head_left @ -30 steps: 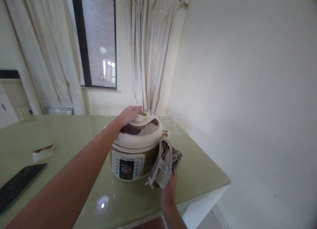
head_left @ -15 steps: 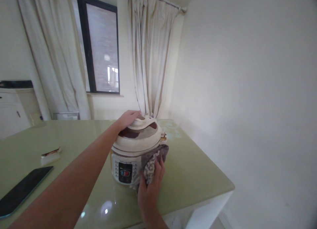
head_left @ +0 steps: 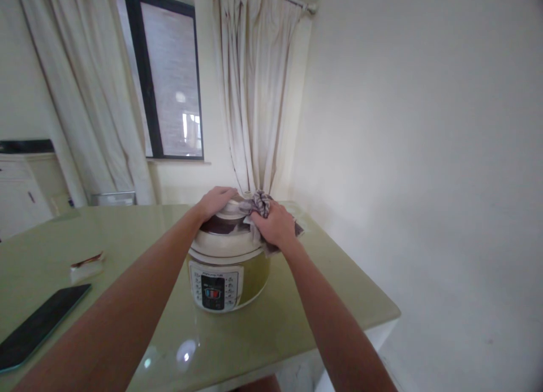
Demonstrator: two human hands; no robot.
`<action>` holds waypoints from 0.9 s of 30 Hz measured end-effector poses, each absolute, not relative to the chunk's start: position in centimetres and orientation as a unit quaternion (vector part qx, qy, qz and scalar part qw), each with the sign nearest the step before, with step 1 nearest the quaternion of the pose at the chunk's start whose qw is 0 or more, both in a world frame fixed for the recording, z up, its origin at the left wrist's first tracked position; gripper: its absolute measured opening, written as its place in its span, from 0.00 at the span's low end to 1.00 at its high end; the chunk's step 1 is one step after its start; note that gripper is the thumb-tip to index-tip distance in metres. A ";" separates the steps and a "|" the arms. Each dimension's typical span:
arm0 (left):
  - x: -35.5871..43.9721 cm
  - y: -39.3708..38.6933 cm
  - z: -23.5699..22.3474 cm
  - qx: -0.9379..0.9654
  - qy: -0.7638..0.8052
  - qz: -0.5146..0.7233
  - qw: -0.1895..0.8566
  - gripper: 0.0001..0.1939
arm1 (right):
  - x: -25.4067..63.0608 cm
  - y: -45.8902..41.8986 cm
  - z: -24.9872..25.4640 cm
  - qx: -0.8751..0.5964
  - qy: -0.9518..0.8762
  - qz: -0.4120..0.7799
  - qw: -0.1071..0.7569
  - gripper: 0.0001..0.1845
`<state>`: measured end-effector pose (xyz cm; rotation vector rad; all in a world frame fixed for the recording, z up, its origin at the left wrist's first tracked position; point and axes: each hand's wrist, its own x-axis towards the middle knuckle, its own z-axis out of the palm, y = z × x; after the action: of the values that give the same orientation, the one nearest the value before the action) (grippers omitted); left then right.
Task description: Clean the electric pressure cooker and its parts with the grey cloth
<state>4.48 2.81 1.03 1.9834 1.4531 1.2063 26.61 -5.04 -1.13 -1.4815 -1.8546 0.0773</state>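
Observation:
A white and gold electric pressure cooker (head_left: pixel 229 250) stands on the table, its front control panel (head_left: pixel 215 287) towards me. My left hand (head_left: pixel 215 202) lies over the left side of the lid handle (head_left: pixel 231 208), fingers curled onto it and partly out of sight. Bunched in my right hand (head_left: pixel 275 223) is a grey patterned cloth (head_left: pixel 262 204), pressed on the right side of the lid. One corner of the cloth hangs past the lid's right edge. The cloth covers the lid's right part and side clasp.
A dark flat phone-like slab (head_left: pixel 40 327) lies on the green glossy tabletop (head_left: pixel 139 228) at left, with a small white packet (head_left: pixel 87 265) behind it. The table's right edge runs beside a white wall (head_left: pixel 416 154). Curtains (head_left: pixel 258 98) hang behind.
My right hand has moved the cloth up from the cooker's right front side onto the right of the lid. My left hand stays on the lid handle.

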 end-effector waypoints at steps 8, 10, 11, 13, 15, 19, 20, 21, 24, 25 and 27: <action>5.1 2.1 1.5 0.721 0.521 0.418 0.185 0.28 | 28.6 -1.0 0.3 -0.635 -0.687 0.118 0.334 0.25; 5.1 2.0 1.5 0.721 0.515 0.421 0.195 0.30 | 27.9 -3.3 -0.9 -0.607 -0.702 0.062 0.367 0.22; 5.1 2.0 1.5 0.720 0.510 0.423 0.206 0.31 | 27.4 -4.9 -1.8 -0.580 -0.716 0.028 0.387 0.21; 5.1 2.0 1.4 0.720 0.500 0.425 0.225 0.34 | 26.2 -8.5 -3.8 -0.510 -0.754 -0.053 0.410 0.29; 5.1 2.0 1.4 0.726 0.493 0.423 0.227 0.35 | 25.3 -11.4 -5.4 -0.433 -0.800 -0.087 0.407 0.38; 5.1 1.8 1.6 0.740 0.485 0.417 0.207 0.36 | 26.0 -11.3 -5.3 -0.351 -0.844 -0.070 0.399 0.39; 5.1 1.7 1.6 0.738 0.488 0.417 0.210 0.36 | 26.7 -10.0 -4.6 -0.369 -0.836 -0.052 0.403 0.36; 5.1 1.6 1.7 0.733 0.492 0.418 0.214 0.36 | 27.4 -8.4 -3.9 -0.408 -0.812 -0.034 0.416 0.32; 5.2 1.4 1.7 0.720 0.506 0.419 0.224 0.36 | 29.1 -4.4 -2.1 -0.566 -0.718 0.062 0.399 0.21; 5.2 1.4 1.6 0.718 0.509 0.419 0.224 0.36 | 29.3 -3.8 -2.0 -0.599 -0.694 0.088 0.389 0.21; 5.2 1.5 1.6 0.717 0.513 0.419 0.219 0.36 | 29.2 -4.4 -2.3 -0.601 -0.693 0.081 0.390 0.21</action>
<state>5.20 1.55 1.57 1.9831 1.4197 1.1598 29.24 -4.37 -2.34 -1.5285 -1.7603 0.2058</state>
